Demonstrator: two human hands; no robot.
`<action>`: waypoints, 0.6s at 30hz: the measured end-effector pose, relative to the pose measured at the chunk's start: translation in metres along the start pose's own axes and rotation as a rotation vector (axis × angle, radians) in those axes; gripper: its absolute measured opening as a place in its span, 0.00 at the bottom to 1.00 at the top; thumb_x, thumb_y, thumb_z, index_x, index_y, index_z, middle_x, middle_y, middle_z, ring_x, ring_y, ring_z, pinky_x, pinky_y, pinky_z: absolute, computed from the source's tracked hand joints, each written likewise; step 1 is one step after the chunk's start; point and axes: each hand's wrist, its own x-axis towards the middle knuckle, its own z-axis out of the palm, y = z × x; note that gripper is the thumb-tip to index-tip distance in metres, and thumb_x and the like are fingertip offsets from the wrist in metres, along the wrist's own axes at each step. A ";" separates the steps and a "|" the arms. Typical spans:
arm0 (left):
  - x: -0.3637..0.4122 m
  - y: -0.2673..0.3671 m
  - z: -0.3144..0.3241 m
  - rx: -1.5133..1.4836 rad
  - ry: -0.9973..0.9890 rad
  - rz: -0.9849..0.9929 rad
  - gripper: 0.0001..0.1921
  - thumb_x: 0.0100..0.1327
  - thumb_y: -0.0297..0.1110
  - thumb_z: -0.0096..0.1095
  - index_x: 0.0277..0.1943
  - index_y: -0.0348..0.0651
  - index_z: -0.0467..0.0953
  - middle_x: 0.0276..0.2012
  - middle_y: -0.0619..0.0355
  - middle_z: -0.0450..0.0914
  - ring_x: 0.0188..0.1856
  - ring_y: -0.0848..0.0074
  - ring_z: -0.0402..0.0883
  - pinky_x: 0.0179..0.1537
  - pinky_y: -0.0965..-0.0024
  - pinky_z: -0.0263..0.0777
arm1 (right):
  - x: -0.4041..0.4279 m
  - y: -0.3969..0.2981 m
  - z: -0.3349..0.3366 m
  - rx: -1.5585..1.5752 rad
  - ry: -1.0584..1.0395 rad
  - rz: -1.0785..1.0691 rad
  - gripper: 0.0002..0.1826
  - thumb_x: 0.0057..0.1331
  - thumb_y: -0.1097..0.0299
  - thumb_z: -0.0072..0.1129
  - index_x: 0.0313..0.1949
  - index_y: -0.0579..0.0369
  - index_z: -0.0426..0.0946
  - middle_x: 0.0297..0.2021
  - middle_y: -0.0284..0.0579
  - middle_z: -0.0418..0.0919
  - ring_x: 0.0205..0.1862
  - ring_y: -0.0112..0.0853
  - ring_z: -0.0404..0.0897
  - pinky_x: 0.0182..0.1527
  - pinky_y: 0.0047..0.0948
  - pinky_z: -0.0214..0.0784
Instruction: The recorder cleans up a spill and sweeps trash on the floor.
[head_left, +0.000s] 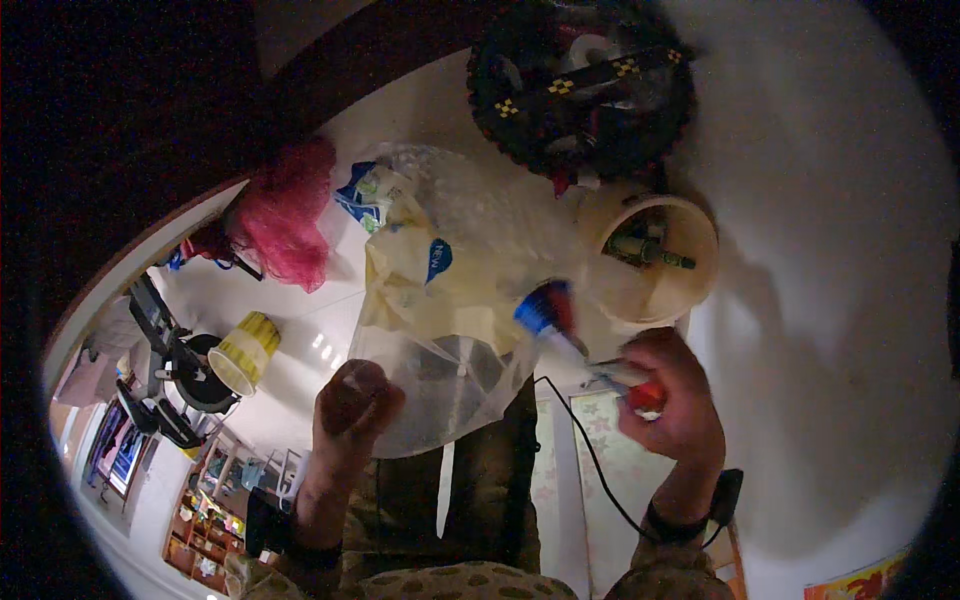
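My left hand (356, 401) is closed around the near left edge of a large clear plastic bag (442, 397). Inside or behind the bag's film lie crumpled yellow packaging (405, 255) and a blue, white and green wrapper (367, 196). At the bag's right side, my right hand (671, 397) grips crumpled wrappers (562, 345), blurred in blue, white and dark red. A red piece (646, 397) shows between its fingers. The bag's mouth and the wrappers' exact shapes are hard to make out.
Beyond the right hand stands a cream bucket (660, 300) with a greenish object inside. Farther off is a dark round basket (495, 142) with a checked ribbon. Pink mesh cloth (289, 217), a yellow tub (247, 352) and an exercise machine (161, 375) are at left. A black cable (592, 450) hangs by my right wrist.
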 end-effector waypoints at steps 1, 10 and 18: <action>0.001 -0.002 0.002 -0.017 0.001 -0.036 0.09 0.51 0.20 0.58 0.35 0.40 0.68 0.29 0.65 0.69 0.32 0.84 0.69 0.35 0.79 0.65 | 0.010 -0.004 0.002 -0.004 -0.002 0.003 0.31 0.38 0.76 0.59 0.46 0.55 0.64 0.40 0.48 0.68 0.42 0.42 0.69 0.46 0.36 0.62; -0.007 -0.003 0.023 -0.046 -0.130 -0.113 0.09 0.52 0.21 0.59 0.36 0.39 0.69 0.34 0.61 0.74 0.36 0.82 0.72 0.38 0.79 0.66 | 0.075 0.005 0.080 -0.173 -0.082 -0.215 0.24 0.43 0.74 0.59 0.43 0.57 0.67 0.41 0.48 0.68 0.44 0.42 0.67 0.44 0.37 0.64; -0.005 -0.036 -0.006 -0.203 -0.004 -0.085 0.09 0.51 0.25 0.61 0.36 0.41 0.70 0.32 0.62 0.74 0.33 0.82 0.72 0.36 0.79 0.65 | 0.079 0.033 0.038 0.355 0.024 0.140 0.06 0.59 0.71 0.51 0.35 0.57 0.72 0.32 0.37 0.74 0.36 0.25 0.71 0.40 0.23 0.63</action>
